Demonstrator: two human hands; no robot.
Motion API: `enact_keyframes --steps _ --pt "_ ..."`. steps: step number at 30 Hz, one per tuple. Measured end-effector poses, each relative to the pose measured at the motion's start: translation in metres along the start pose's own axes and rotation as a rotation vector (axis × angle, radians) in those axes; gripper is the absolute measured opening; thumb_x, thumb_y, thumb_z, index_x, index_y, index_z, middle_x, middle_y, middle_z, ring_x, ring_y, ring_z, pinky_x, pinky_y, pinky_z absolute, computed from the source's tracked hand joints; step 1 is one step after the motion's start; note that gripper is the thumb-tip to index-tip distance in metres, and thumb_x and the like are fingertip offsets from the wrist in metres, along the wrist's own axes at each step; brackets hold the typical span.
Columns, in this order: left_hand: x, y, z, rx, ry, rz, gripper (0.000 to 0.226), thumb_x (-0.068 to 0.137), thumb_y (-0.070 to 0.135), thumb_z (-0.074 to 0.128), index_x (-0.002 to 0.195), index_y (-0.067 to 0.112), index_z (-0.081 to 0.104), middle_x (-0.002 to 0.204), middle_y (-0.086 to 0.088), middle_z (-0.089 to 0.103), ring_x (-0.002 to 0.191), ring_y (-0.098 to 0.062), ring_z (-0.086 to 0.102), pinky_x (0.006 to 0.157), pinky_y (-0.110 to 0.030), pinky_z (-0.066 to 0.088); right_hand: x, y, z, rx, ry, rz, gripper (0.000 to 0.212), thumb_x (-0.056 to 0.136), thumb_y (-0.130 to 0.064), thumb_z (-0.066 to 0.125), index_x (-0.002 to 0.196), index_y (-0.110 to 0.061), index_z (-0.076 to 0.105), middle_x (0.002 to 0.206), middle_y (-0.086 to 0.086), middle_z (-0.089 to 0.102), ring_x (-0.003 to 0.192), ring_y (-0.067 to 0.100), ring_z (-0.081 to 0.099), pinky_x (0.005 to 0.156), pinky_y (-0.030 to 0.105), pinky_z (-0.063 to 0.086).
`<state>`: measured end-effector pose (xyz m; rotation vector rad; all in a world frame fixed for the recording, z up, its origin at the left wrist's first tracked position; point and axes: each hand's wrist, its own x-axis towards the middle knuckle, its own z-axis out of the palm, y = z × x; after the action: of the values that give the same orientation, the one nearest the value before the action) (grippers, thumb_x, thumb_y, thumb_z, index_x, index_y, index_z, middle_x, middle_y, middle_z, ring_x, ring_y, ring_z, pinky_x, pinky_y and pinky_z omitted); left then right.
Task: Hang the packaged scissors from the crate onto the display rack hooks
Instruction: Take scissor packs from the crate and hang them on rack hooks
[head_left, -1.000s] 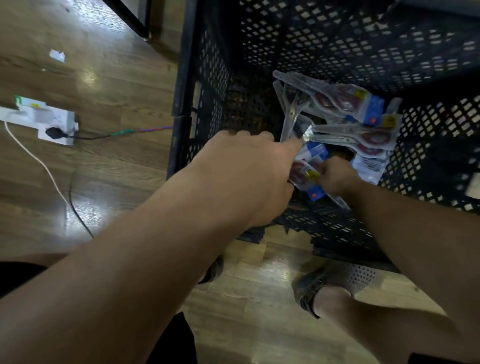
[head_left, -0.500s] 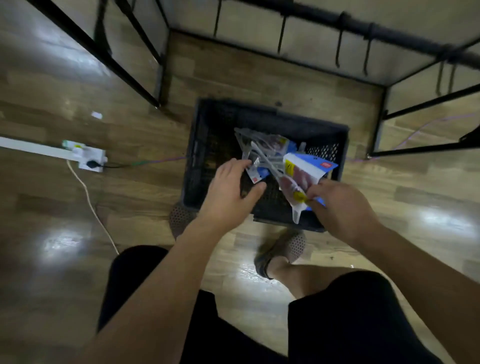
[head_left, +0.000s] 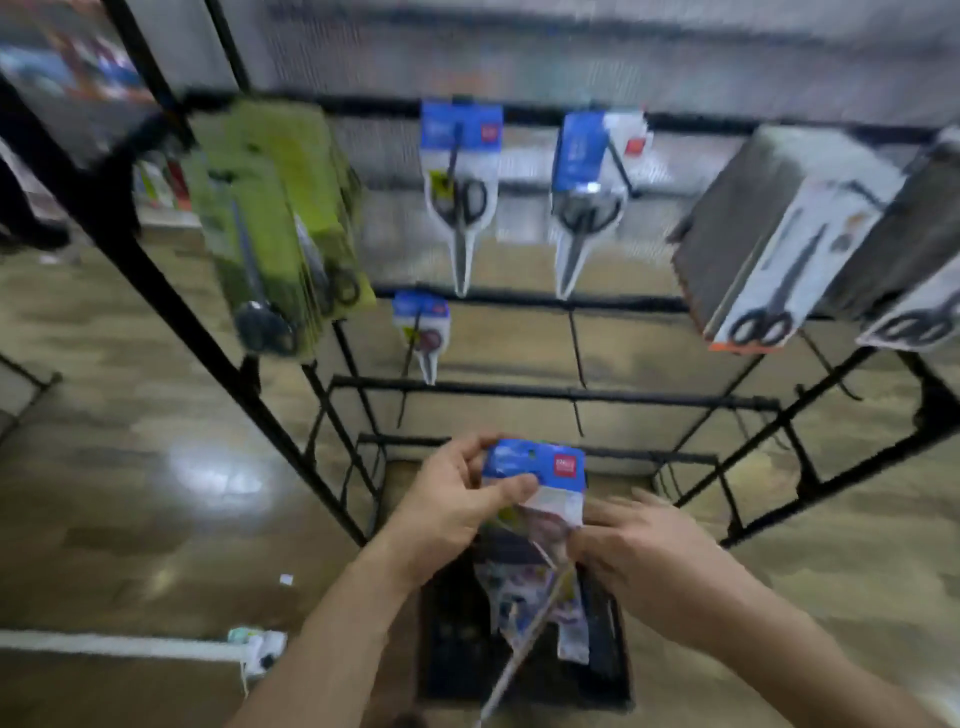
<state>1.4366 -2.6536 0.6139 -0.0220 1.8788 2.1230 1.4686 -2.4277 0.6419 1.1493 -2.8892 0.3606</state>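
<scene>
Blue-carded packaged scissors (head_left: 535, 470) sit raised above the crate (head_left: 452, 639) and below the display rack (head_left: 550, 392) bars. The left hand (head_left: 452, 506) pinches the header card between thumb and curled fingers, probably to turn its hang hole toward the hooks (head_left: 575, 340), while the right hand (head_left: 641, 564) grips the lower part to steady it (blur hides how many packs it holds). That bare hook beside the hung pack (head_left: 422, 332) looks a likely target

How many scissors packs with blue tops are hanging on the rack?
3. Two packs hang side by side on the upper rail: left pack, right pack. A smaller pack hangs on the rail below. Others may hide behind them.
</scene>
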Motion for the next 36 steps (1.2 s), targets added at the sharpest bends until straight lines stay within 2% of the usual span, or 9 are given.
enact_keyframes --steps 2,6,10,12,19,22,29,32,36 --pt "-0.004 0.044 -0.007 -0.002 0.038 0.108 0.045 0.072 0.010 0.085 0.109 0.009 0.061 0.088 -0.003 0.079 0.075 -0.011 0.074 0.065 -0.024 0.059 0.003 -0.009 -0.024 0.103 0.090 0.129 0.020 0.079 -0.029 0.058 0.097 -0.036 0.059 0.094 -0.019 0.063 0.077 0.016 0.066 0.059 0.031 0.052" --pt "-0.026 0.110 -0.006 -0.026 0.109 0.270 0.037 0.076 0.007 0.078 0.108 0.007 0.059 0.087 -0.003 0.079 0.074 -0.013 0.074 0.062 -0.024 0.058 -0.010 -0.011 -0.070 0.291 0.236 0.375 0.037 0.068 -0.030 0.067 0.101 -0.043 0.058 0.105 -0.025 0.062 0.078 0.006 0.065 0.067 0.028 0.054" --pt "-0.047 0.144 0.010 -0.005 0.173 0.395 0.026 0.073 0.009 0.077 0.097 0.004 0.068 0.084 -0.005 0.078 0.072 -0.014 0.074 0.061 -0.022 0.056 -0.032 -0.010 -0.112 0.440 0.407 0.391 0.040 0.075 -0.014 0.087 0.095 -0.044 0.068 0.095 -0.020 0.071 0.086 0.002 0.068 0.076 0.024 0.052" --pt "-0.058 0.154 0.020 0.001 0.232 0.437 0.023 0.076 0.013 0.074 0.097 0.003 0.070 0.082 -0.003 0.077 0.072 -0.011 0.073 0.062 -0.020 0.055 -0.040 -0.009 -0.130 0.563 0.474 0.370 0.036 0.083 -0.007 0.082 0.089 -0.041 0.071 0.087 -0.013 0.073 0.082 0.005 0.069 0.074 0.023 0.051" --pt "-0.084 0.157 0.059 0.022 0.368 0.403 0.013 0.100 0.001 0.057 0.108 0.006 0.066 0.091 -0.010 0.075 0.078 -0.022 0.072 0.067 -0.031 0.060 -0.042 0.003 -0.152 0.833 0.524 0.248 0.049 0.084 0.019 0.064 0.087 -0.027 0.079 0.084 0.002 0.075 0.077 0.006 0.063 0.070 0.031 0.050" --pt "-0.089 0.150 0.071 0.040 0.374 0.413 0.012 0.101 0.001 0.056 0.108 0.006 0.064 0.089 -0.007 0.074 0.077 -0.020 0.073 0.066 -0.031 0.060 -0.043 0.008 -0.154 0.933 0.587 0.254 0.046 0.089 0.011 0.065 0.090 -0.033 0.078 0.078 -0.001 0.072 0.073 0.009 0.058 0.067 0.029 0.044" --pt "-0.076 0.146 0.069 0.114 0.377 0.433 0.012 0.099 0.007 0.062 0.107 0.013 0.069 0.088 -0.003 0.076 0.076 -0.017 0.072 0.064 -0.028 0.059 -0.048 0.006 -0.150 1.183 0.792 0.409 0.018 0.090 0.003 0.071 0.098 -0.013 0.075 0.084 0.007 0.076 0.074 0.015 0.068 0.067 0.028 0.056" --pt "-0.066 0.149 0.057 0.107 0.375 0.448 0.011 0.097 0.009 0.066 0.102 0.018 0.071 0.089 -0.003 0.077 0.078 -0.018 0.073 0.068 -0.032 0.059 -0.042 -0.003 -0.151 1.227 0.844 0.461 0.015 0.090 0.002 0.071 0.103 -0.005 0.072 0.087 0.010 0.077 0.074 0.018 0.072 0.063 0.027 0.059" --pt "-0.056 0.152 0.040 0.023 0.294 0.441 0.011 0.095 0.004 0.066 0.098 0.014 0.070 0.082 -0.001 0.077 0.072 -0.014 0.073 0.060 -0.024 0.058 -0.033 -0.015 -0.154 1.194 0.894 0.492 0.014 0.090 0.002 0.070 0.103 -0.003 0.071 0.088 0.011 0.077 0.075 0.018 0.074 0.063 0.023 0.059"
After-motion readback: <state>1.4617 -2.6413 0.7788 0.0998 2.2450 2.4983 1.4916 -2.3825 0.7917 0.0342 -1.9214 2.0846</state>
